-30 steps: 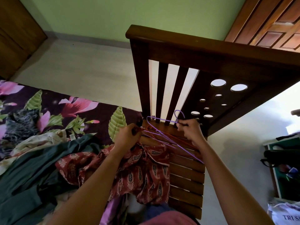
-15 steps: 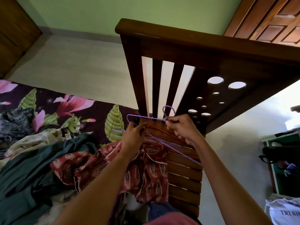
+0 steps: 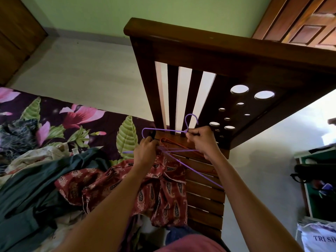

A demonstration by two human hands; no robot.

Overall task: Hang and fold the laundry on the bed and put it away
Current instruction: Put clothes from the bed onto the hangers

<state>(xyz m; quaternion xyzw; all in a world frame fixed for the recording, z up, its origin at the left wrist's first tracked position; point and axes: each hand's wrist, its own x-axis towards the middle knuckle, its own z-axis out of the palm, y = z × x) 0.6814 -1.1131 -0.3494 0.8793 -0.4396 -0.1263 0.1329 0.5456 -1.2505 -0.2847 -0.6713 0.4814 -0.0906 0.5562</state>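
My right hand (image 3: pixel 201 140) pinches a purple wire hanger (image 3: pixel 163 130) at the base of its hook, just in front of the wooden bed board (image 3: pixel 209 57). My left hand (image 3: pixel 145 151) grips a bundle of other hangers, an orange hanger (image 3: pixel 174 142) and more purple ones, by their hooks over a red patterned garment (image 3: pixel 131 190). The red garment lies on the bed's edge and hangs over the slats. A dark green garment (image 3: pixel 31 186) and a cream cloth (image 3: pixel 36 155) lie heaped to the left on the floral bedsheet (image 3: pixel 76 122).
The slatted wooden bed end (image 3: pixel 205 202) stands under my hands. A wooden door (image 3: pixel 305 20) is at the top right, a cupboard (image 3: pixel 12 42) at the top left. A green shelf (image 3: pixel 316 182) and a white printed bag (image 3: pixel 316 237) stand on the floor at right.
My right hand has lifted the purple hanger up and away from the bundle that my left hand holds. Its left end now stands clear above my left hand.
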